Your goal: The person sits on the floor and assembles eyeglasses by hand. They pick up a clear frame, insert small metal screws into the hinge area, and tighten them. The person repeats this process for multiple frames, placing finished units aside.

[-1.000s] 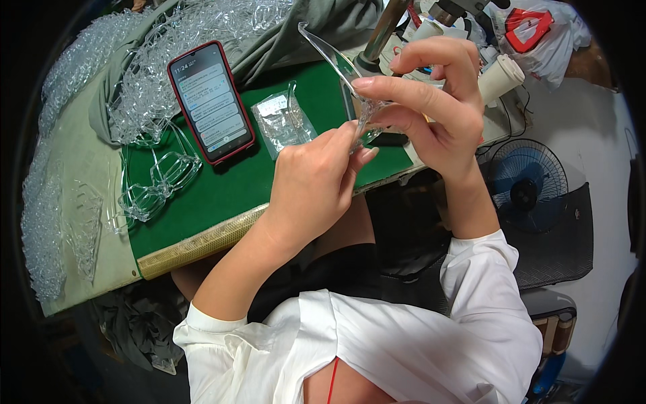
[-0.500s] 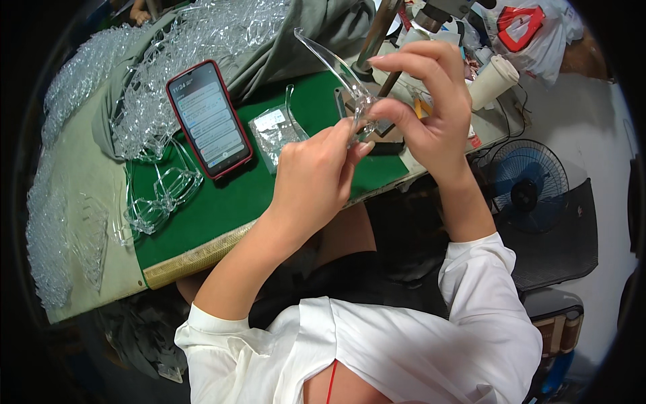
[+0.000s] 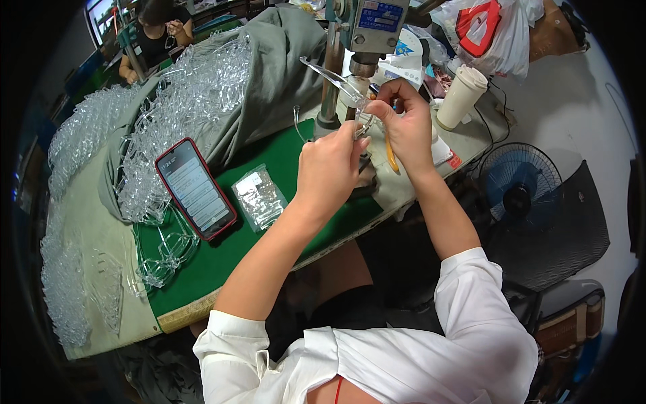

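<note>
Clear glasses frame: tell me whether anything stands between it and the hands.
Nothing visible does. The left hand grips the clear glasses frame directly, and the right hand has its thumb against it. The upright machine stands beyond the hands, not between.

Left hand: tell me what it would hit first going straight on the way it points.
Past the clear eyeglass frame it grips, the left hand would probably meet the right hand first, though their depth is hard to judge.
</note>
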### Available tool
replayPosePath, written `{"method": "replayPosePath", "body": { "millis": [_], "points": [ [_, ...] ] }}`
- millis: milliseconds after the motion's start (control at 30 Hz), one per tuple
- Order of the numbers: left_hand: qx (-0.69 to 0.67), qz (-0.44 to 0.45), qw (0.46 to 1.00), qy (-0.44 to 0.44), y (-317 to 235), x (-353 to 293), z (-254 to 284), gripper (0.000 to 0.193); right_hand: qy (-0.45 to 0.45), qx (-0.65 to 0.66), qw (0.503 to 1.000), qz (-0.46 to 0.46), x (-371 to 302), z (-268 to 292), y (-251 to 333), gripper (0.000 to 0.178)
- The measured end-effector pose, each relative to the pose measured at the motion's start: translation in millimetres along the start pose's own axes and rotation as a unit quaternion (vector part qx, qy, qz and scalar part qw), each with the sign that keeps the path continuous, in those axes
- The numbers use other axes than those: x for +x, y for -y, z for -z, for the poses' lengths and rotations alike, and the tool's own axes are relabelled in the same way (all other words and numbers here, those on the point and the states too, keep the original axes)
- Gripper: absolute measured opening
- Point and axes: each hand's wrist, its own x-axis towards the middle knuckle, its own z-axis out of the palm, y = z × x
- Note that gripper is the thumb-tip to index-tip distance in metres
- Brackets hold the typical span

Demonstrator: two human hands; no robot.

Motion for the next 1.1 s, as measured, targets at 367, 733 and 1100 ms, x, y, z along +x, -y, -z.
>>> {"method": "replayPosePath", "body": {
  "millis": [367, 733, 1100],
  "points": [
    [0.023, 0.051, 0.998, 0.016, -3, 20, -22, 0.018, 0.000, 0.026, 0.999, -0.031, 17, 9, -29, 0.022],
    [0.026, 0.070, 0.997, -0.016, -9, 23, -34, 0.014, 0.002, 0.342, 0.927, 0.155, 127, 107, 45, 0.027],
    [0.016, 0.079, 0.995, -0.054, -6, 22, -42, 0.014, -0.100, 0.269, 0.915, 0.282, 67, 46, 56, 0.010]
  ]
}}
